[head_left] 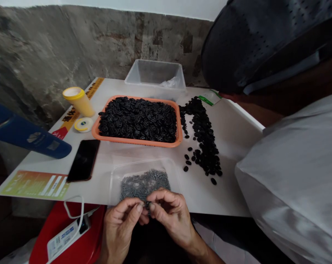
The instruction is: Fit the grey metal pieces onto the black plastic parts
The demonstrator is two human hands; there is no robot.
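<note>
Both hands meet just over the near edge of a transparent plastic box (pixel 116 183) that holds a heap of small grey metal pieces (pixel 146 183), which look like screws. Between the thumb and fingers of my right hand (pixel 172 216) is a small black plastic piece (pixel 148 204). My left hand (pixel 121 223) is closed in a pinch right beside that piece; what its fingertips hold, if anything, is hidden. Behind the box, an orange basket (pixel 138 143) is heaped with small black oval plastic pieces (pixel 138 119). More black pieces (pixel 205 143) lie spread on the table to the right.
On the left are a phone (pixel 83 160), a blue bottle (pixel 36 135), a yellow container (pixel 80 102) and its lid (pixel 83 124). A transparent bin (pixel 154 75) stands behind the basket. A power strip (pixel 68 234) rests on a red stool (pixel 92 238). Another person (pixel 292 165) leans in from the right.
</note>
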